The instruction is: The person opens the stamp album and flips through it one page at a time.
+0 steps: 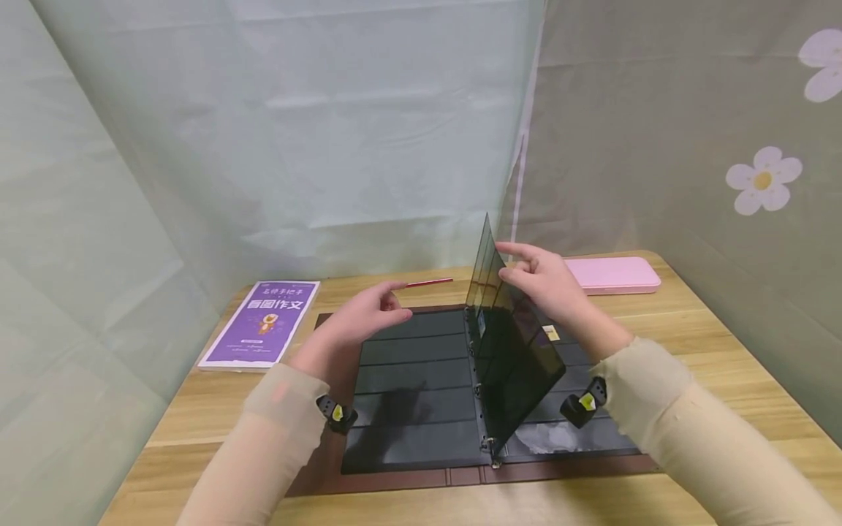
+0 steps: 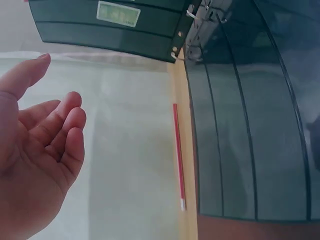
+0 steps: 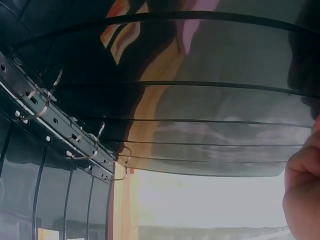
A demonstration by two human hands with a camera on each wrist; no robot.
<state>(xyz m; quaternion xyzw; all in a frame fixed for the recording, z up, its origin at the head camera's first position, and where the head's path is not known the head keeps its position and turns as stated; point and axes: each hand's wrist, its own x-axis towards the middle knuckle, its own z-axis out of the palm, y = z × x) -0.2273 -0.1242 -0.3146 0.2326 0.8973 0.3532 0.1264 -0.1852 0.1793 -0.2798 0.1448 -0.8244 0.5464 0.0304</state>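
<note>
A ring-bound album (image 1: pixel 411 369) with black strip-pocket pages lies spread on the wooden table. One of its pages (image 1: pixel 520 358) stands up from the metal rings, and through its pockets a small greenish note (image 2: pixel 118 14) shows. My right hand (image 1: pixel 542 281) holds this page at its outer edge near the far corner, index finger and thumb at the rim. In the right wrist view that hand (image 3: pixel 303 182) is mostly cut off by the frame. Over the far left part of the album hovers my left hand (image 1: pixel 365 314), fingers loosely bent around nothing.
A purple-covered book (image 1: pixel 259 325) lies to the left of the album. Behind the album is a thin red pencil-like stick (image 2: pixel 178 155). A pink case (image 1: pixel 615 275) sits at the back right. Cloth hangings (image 1: pixel 316 131) close off the table's back and sides.
</note>
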